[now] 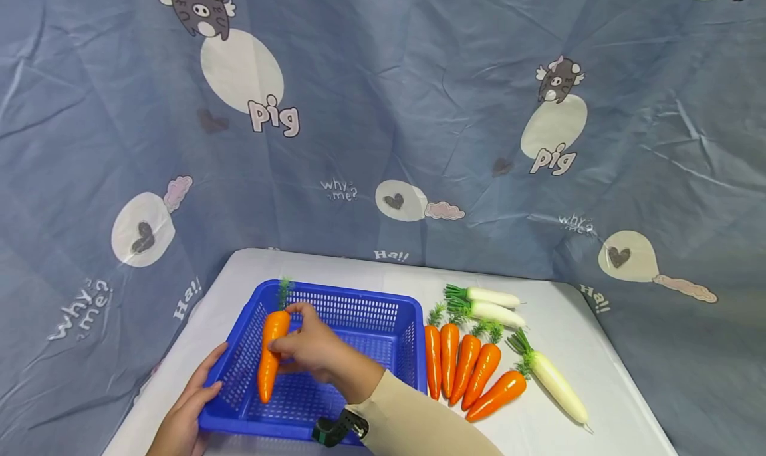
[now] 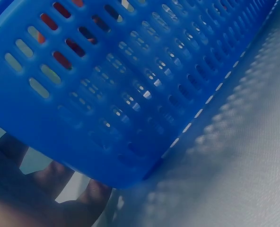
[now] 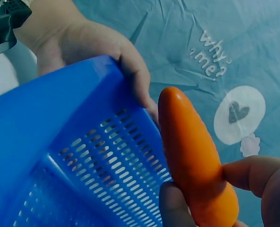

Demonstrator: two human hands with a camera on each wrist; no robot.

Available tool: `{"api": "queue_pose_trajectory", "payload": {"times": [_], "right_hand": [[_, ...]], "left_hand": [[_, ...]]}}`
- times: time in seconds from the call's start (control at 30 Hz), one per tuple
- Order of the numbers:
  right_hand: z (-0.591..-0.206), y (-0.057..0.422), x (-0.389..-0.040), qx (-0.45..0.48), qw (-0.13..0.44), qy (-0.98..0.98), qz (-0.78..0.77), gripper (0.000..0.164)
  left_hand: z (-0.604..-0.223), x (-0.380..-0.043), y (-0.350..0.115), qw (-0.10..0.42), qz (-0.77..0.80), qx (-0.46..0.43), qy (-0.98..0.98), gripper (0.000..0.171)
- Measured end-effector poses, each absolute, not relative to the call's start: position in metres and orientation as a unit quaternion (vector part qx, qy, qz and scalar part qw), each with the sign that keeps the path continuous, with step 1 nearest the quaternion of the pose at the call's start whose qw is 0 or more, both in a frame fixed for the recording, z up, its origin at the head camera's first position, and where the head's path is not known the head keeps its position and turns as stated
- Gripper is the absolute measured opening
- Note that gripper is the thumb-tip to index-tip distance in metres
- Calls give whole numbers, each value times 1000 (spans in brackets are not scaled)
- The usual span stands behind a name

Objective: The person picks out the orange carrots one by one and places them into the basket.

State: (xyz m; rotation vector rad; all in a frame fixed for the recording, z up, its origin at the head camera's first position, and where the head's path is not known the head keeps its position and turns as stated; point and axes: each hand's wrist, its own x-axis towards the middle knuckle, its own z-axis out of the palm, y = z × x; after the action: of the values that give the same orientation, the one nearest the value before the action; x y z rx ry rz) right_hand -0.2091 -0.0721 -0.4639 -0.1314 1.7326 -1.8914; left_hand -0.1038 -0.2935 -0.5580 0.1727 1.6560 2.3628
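My right hand [image 1: 320,349] pinches an orange carrot [image 1: 268,369] between thumb and fingers, over the left part of a blue plastic basket [image 1: 353,292]. The carrot's leafy green top [image 1: 285,290] points to the back and its tip towards me. In the right wrist view the carrot [image 3: 189,156] fills the space between thumb and fingers, beside the basket's wall [image 3: 116,161]. My left hand [image 1: 188,409] grips the basket's rim at the near left corner. The left wrist view has its fingers [image 2: 95,194] along the edge of the slotted basket [image 2: 83,127].
Right of the basket lies a row of several carrots [image 1: 467,363] with green tops. Beyond them are two white radishes [image 1: 493,306], and a third white radish [image 1: 559,386] lies farther right. A blue patterned cloth [image 1: 383,110] hangs behind the white table [image 1: 604,349].
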Motion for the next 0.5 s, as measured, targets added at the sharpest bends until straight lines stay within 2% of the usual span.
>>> {"api": "queue_pose_trajectory", "payload": {"times": [0.13,0.5], "right_hand": [[-468,-73,-209,-33,281,651,-704,61],[-483,-77,-210,7,290,652,-700,69]], "left_hand": [[-558,-103,-293,122,812,63,567,61],[-554,-105,-290,121,789,-22,603,59]]}}
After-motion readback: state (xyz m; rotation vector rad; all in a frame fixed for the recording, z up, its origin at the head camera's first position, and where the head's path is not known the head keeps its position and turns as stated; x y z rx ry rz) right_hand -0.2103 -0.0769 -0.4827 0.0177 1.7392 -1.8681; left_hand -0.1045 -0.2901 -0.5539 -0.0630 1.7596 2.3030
